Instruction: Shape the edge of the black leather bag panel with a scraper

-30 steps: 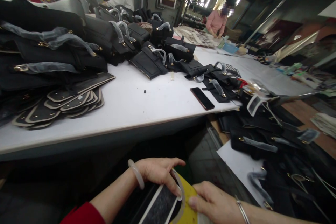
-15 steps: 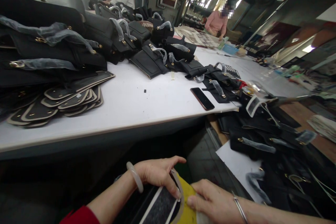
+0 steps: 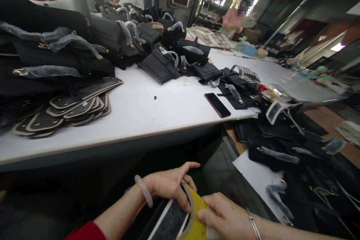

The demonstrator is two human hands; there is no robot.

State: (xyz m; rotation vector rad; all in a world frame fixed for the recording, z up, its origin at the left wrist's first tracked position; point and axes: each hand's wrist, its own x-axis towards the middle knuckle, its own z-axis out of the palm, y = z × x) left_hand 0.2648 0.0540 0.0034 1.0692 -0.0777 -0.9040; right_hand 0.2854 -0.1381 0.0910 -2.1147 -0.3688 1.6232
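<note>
Below the table edge, my left hand (image 3: 171, 185), with a pale bangle on its wrist, grips a black bag piece (image 3: 168, 220) with white stripes along it. Its thumb presses the curved end, while the forefinger sticks out. Against that end lies a yellow sheet-like piece (image 3: 198, 204) with a greyish rim. My right hand (image 3: 221, 212), wearing a silver bracelet, pinches the yellow piece from the right between thumb and fingers. The lower parts of both pieces run out of view, and I cannot tell whether they are joined.
Black handbags (image 3: 160, 63) with plastic-wrapped handles cover the back of the white table (image 3: 135, 120). Flat black flaps (image 3: 45, 120) are stacked at left; a phone (image 3: 217, 105) lies near the edge. More black bags (image 3: 275, 153) stand at right. Two people work farther back.
My left fingers now show behind the yellow piece, and its curved rim has shifted slightly left and down. At the back right, the person in pink has raised a bundle of sheets.
</note>
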